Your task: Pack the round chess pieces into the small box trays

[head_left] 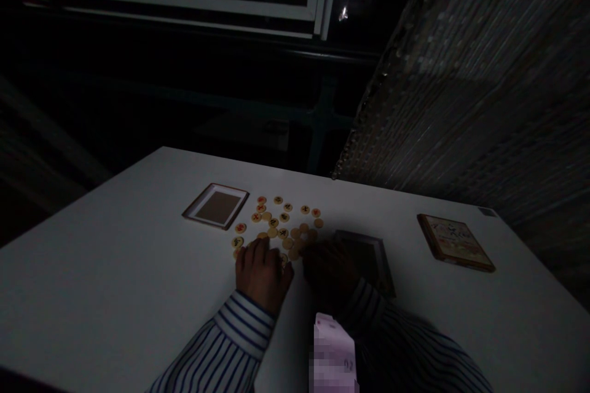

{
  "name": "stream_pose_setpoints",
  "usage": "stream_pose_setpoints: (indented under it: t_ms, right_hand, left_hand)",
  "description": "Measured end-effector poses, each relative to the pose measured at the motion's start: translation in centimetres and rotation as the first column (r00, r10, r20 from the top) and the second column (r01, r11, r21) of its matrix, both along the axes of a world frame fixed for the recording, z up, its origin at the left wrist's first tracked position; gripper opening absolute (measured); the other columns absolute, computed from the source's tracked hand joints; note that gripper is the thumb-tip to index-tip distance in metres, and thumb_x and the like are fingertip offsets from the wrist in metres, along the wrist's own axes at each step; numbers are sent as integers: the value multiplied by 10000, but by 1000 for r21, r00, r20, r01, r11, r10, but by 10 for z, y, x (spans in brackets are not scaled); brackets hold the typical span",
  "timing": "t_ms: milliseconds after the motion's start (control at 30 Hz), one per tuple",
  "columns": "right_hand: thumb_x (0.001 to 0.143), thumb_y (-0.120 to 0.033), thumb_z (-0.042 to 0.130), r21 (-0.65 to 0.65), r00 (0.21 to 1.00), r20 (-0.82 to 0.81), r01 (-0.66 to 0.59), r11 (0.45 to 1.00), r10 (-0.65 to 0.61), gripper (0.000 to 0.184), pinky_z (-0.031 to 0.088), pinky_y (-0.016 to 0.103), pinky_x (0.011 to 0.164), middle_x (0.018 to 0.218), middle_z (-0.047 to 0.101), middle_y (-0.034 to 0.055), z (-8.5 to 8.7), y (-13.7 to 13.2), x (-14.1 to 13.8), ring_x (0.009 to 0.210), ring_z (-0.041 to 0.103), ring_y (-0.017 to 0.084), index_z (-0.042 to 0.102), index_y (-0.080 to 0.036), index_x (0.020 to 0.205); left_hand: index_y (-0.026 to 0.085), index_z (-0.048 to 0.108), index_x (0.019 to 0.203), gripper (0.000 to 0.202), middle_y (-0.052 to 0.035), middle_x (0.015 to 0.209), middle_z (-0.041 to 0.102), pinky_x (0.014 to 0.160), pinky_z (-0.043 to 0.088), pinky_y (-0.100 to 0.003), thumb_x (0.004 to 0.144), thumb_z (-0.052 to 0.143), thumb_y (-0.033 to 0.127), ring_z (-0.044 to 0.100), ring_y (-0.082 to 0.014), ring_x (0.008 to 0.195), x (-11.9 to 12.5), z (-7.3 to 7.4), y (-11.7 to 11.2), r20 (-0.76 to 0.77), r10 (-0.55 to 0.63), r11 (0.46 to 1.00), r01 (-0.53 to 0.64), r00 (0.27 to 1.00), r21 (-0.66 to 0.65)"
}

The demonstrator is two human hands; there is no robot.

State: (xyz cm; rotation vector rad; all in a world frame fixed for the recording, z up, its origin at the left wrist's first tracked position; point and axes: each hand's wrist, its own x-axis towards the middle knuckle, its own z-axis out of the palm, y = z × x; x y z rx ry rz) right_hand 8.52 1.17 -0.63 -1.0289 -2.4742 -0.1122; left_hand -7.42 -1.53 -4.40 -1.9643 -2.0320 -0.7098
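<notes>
Several round tan game discs (281, 221) with red or black marks lie scattered on a white table (115, 270). My left hand (262, 273) rests on the near edge of the discs, knuckles up, fingers curled down over some of them. My right hand (329, 273) lies in deep shadow just right of the discs, over the near corner of a dark tray (369, 252); its fingers cannot be made out. Both sleeves are white with dark stripes.
A shallow box tray (216, 206) with a brown inside sits left of the discs. A brown-framed box lid (455, 241) with a picture lies at the far right. A woven blind hangs at the right, a dark window behind. A pink tag (332, 350) hangs below.
</notes>
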Motion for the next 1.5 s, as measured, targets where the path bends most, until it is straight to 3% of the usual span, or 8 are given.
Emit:
stream_pose_setpoints:
  t_ms: [200,400,733,1000,1233,1500]
  right_hand:
    - [767,-191,476,19,1000,-5,3,1000,-3,176,295,353,737,891,629,49,-4,2,-2,817,519,183,590,-189,901]
    - [769,-184,472,-13,1000,-1,13,1000,-13,171,297,352,748,892,627,55,4,-1,-2,824,517,185,584,-180,898]
    - [771,-190,469,14,1000,-1,6,1000,-6,159,300,345,744,884,626,53,3,1,0,816,516,182,591,-181,873]
    - [775,-187,469,35,999,18,32,999,-32,144,311,326,721,836,628,55,14,-1,3,791,514,173,595,-177,843]
    - [776,-188,476,50,997,-53,61,997,-58,161,326,316,711,879,647,48,28,-3,16,787,540,174,596,-187,883]
    - [785,-186,467,36,986,-90,141,989,-138,183,362,310,764,865,645,50,31,-6,43,821,554,164,611,-189,899]
  left_hand:
    - [171,637,792,254,-132,1075,570,907,268,-498,669,510,353,464,-307,1030,0,-2,1,6,5,1000,-5,1000,8]
    - [175,641,800,240,-125,1064,578,915,262,-486,670,515,332,470,-300,1026,1,1,0,20,-5,1000,5,1000,9]
    - [186,598,941,278,-94,1059,601,926,269,-476,737,505,351,489,-273,1037,-1,22,-5,67,-119,992,115,991,51]
    - [182,586,950,266,-79,1004,626,922,284,-447,743,524,338,524,-243,994,-3,27,-6,104,-168,978,152,980,146]
    - [178,596,934,262,-69,952,641,900,310,-431,743,532,345,544,-229,947,-2,34,-6,127,-214,962,186,968,200]
    - [183,598,892,218,-56,894,646,850,359,-407,758,510,331,557,-215,884,14,48,-9,203,-237,966,208,950,156]
